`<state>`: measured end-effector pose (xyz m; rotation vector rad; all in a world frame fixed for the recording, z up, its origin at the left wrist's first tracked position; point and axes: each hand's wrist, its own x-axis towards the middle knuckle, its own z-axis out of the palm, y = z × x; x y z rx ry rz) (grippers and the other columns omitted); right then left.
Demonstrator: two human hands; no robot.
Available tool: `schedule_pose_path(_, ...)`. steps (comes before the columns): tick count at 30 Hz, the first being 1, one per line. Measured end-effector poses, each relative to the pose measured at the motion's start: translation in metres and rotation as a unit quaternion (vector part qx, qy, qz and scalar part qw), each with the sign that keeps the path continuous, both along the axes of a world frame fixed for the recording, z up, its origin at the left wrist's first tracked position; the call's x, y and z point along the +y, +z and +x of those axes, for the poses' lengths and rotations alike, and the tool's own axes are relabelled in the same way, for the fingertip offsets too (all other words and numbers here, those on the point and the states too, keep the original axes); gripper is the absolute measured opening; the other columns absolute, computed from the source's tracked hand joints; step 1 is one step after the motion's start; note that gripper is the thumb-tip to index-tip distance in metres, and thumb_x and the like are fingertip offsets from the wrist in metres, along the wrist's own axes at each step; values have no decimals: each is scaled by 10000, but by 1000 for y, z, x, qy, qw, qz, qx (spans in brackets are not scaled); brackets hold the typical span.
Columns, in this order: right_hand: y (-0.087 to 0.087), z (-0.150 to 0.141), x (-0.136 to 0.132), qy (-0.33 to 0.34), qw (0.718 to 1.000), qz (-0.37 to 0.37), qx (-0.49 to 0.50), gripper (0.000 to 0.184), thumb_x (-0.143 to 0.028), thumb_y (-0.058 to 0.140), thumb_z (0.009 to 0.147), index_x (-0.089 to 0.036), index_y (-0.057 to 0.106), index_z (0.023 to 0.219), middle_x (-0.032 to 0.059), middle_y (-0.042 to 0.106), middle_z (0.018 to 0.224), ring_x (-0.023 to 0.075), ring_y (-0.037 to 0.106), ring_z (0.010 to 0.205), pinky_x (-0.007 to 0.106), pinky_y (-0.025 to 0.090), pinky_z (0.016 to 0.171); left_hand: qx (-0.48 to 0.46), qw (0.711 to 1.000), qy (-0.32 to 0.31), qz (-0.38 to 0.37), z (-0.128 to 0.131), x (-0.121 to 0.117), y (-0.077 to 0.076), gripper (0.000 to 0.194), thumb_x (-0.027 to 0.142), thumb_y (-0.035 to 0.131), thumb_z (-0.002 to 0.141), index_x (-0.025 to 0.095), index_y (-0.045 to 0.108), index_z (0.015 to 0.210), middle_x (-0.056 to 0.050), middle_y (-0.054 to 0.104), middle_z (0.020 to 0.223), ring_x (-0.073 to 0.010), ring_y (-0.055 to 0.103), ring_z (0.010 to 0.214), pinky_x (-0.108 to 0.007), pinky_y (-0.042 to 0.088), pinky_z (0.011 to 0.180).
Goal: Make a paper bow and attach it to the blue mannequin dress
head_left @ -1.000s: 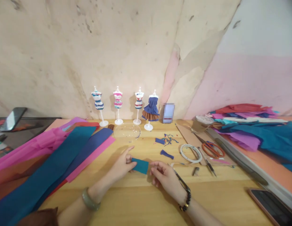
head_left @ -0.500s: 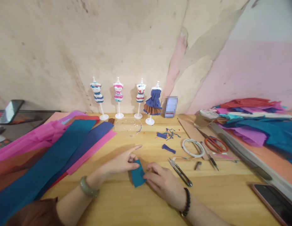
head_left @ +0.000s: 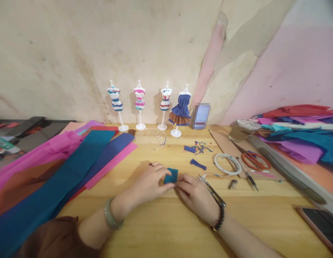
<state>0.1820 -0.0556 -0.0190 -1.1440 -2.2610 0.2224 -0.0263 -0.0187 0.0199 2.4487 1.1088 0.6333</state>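
A small teal piece of crepe paper (head_left: 172, 175) is held just above the wooden table, between my two hands. My left hand (head_left: 152, 182) has its thumb and fingers closed on the left and lower edges of the piece. With fingertips pinched together, my right hand (head_left: 195, 196) grips its lower right corner. Beside the right hand lie thread snips (head_left: 215, 193), partly hidden behind the wrist. A gathered navy strip (head_left: 198, 164) and a navy scrap (head_left: 189, 149) with tiny trimmings are further back.
Several miniature dress forms stand along the wall, one in a navy and brown dress (head_left: 181, 107). Long crepe sheets (head_left: 82, 172) cover the left. To the right lie a tape roll (head_left: 227, 164), orange-handled scissors (head_left: 255, 161), a pen (head_left: 251, 179) and a phone (head_left: 319, 227).
Both hands have come closer together and moved slightly away from me. The teal piece, hanging longer before, now looks shorter, folded or turned between the fingers. The view has shifted a little.
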Motion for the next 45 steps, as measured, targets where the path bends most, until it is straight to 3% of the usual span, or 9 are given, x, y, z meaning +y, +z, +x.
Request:
schedule_pose_path(3, 1, 1, 0, 8, 1000, -22, 14, 207, -148, 501, 923, -226, 690, 952, 51, 659, 931, 156, 630, 813, 271, 491, 724, 85, 996, -39, 5, 6, -8, 4, 279, 407, 722, 783, 203, 679, 969, -44, 645, 963, -228, 574, 973, -339, 454, 855)
schedule_pose_path(7, 6, 0, -4, 2, 1000, -22, 5, 191, -149, 511, 903, -216, 675, 973, 65, 660, 927, 171, 629, 810, 287, 498, 724, 122, 991, -37, 32, 10, -12, 4, 91, 230, 605, 878, 198, 682, 915, -38, 634, 930, -199, 580, 938, -323, 438, 859)
schedule_pose_path(11, 8, -2, -6, -3, 1000, -22, 1, 130, -166, 535, 899, -206, 659, 899, 62, 657, 894, 176, 623, 785, 290, 493, 705, 139, 988, -42, 60, 11, -15, 4, 160, 236, 549, 908, 196, 685, 835, -37, 609, 861, -196, 575, 897, -318, 435, 841)
schedule_pose_path(16, 4, -1, -4, -5, 999, -38, 24, 174, -157, 506, 918, -202, 659, 849, 56, 646, 856, 165, 613, 773, 276, 485, 699, 135, 989, -33, 57, 12, -17, 1, 101, 262, 617, 843, 198, 679, 891, -42, 611, 894, -216, 571, 930, -328, 439, 846)
schedule_pose_path(20, 4, 0, -4, -5, 998, -57, 28, 173, -152, 504, 914, -200, 662, 862, 59, 647, 873, 169, 615, 791, 282, 488, 719, 130, 989, -30, 59, 12, -15, -1, 124, 209, 551, 877, 187, 669, 848, -47, 622, 883, -204, 579, 889, -328, 439, 827)
schedule_pose_path(30, 7, 3, -2, -11, 996, -83, -19, 182, -196, 505, 944, -203, 654, 840, 51, 633, 837, 175, 617, 766, 288, 488, 682, 98, 994, -35, 16, 11, -12, 6, 181, 145, 538, 853, 191, 670, 738, -29, 632, 821, -177, 580, 837, -314, 431, 847)
schedule_pose_path(36, 7, 3, -2, -3, 996, -87, -20, 123, -215, 525, 935, -211, 648, 927, 53, 640, 880, 186, 619, 806, 307, 488, 721, 82, 996, -29, -6, 11, -10, 3, 182, 142, 545, 854, 191, 685, 749, -23, 644, 825, -169, 586, 846, -316, 414, 898)
schedule_pose_path(45, 7, 1, -1, -30, 996, -86, -11, 164, -179, 496, 925, -205, 637, 846, 44, 648, 825, 178, 620, 764, 297, 472, 695, 70, 997, -25, -17, 8, -8, 8, 171, 135, 557, 841, 195, 698, 766, -13, 641, 817, -158, 588, 802, -296, 423, 852)
